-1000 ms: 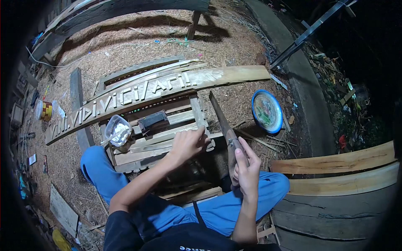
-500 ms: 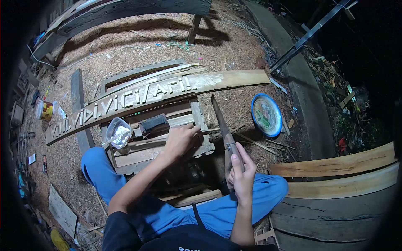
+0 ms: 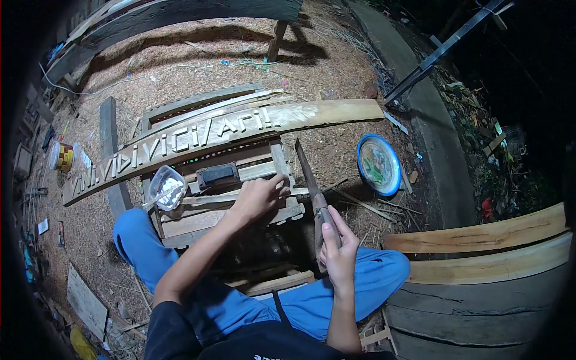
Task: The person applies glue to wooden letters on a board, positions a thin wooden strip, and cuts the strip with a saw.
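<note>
My right hand point(image 3: 339, 249) is wrapped round the wooden handle of a long-bladed tool point(image 3: 309, 171), whose dark blade points up and away. Over the slatted wooden stand point(image 3: 192, 227), my left hand point(image 3: 258, 197) has curled fingers; what they hold, if anything, is too small to tell. A dark block point(image 3: 218, 174) lies left of that hand. Further left is a clear tub point(image 3: 168, 187) with white paste and a stick in it. Behind them a long board point(image 3: 240, 129) bears raised wooden letters.
A round blue-rimmed tray point(image 3: 379, 165) lies at the right on the ground. Two pale planks point(image 3: 480, 234) rest at the lower right. A yellow and red bucket point(image 3: 62, 157) stands far left. A slanted post point(image 3: 441, 54) rises at the upper right.
My left hand has moved slightly left and lower over the stand. My right hand, still round the tool's handle, has shifted left and the blade with it.
</note>
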A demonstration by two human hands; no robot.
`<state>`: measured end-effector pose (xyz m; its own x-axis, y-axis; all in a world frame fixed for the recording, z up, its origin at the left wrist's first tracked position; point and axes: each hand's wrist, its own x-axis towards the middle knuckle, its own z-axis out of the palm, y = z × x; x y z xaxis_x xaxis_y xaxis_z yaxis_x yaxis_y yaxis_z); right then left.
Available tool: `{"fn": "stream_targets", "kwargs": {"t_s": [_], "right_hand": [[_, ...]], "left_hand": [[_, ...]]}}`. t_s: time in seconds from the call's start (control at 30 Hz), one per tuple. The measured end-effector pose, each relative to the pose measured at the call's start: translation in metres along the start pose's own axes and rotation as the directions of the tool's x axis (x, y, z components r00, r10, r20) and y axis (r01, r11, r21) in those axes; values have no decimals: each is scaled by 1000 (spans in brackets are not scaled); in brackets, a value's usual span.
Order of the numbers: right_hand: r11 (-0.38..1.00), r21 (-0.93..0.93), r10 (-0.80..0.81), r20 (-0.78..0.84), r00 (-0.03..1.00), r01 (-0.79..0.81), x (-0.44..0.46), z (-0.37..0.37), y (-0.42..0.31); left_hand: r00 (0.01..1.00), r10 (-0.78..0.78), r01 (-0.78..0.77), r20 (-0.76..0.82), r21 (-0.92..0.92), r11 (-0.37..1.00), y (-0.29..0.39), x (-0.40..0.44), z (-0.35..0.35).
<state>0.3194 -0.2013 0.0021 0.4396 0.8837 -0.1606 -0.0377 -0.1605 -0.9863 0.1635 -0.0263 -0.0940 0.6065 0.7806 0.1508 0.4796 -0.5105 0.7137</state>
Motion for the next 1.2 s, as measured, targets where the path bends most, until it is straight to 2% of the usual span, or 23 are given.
{"fn": "stream_targets", "kwargs": {"t_s": [0.27, 0.47, 0.57, 0.67, 0.73, 0.93, 1.07, 1.13, 1.2], "right_hand": [[1000, 7, 18, -10, 1000, -18, -2, 3, 3], [1000, -18, -20, -2, 1000, 20, -2, 3, 3], [1000, 15, -25, -10, 1000, 25, -3, 3, 2], [996, 90, -14, -19, 1000, 16, -6, 1, -2], [997, 71, -22, -33, 999, 25, -7, 2, -2], [997, 70, -36, -82, 996, 41, -6, -4, 5], [996, 73, -48, -81, 996, 54, -7, -5, 2], [996, 63, -50, -87, 995, 55, -7, -3, 2], [997, 53, -53, -90, 995, 57, -7, -4, 2]], "left_hand": [[998, -23, 23, -63, 13, 1000, 1, -2, 5], [984, 88, -93, -158, -28, 995, 7, -5, 5], [977, 102, -94, -189, 52, 994, 2, -4, 12], [980, 84, -83, -181, 14, 996, 11, -2, 3], [999, -17, 15, -38, -56, 998, 16, -2, -5], [999, 47, -47, 1, -21, 999, 7, -1, 1], [999, 34, -34, 28, -21, 999, 2, 1, 5], [994, 101, -104, -47, -71, 992, 1, 3, 5], [996, 89, -89, -6, -87, 992, 4, 3, 1]]}}
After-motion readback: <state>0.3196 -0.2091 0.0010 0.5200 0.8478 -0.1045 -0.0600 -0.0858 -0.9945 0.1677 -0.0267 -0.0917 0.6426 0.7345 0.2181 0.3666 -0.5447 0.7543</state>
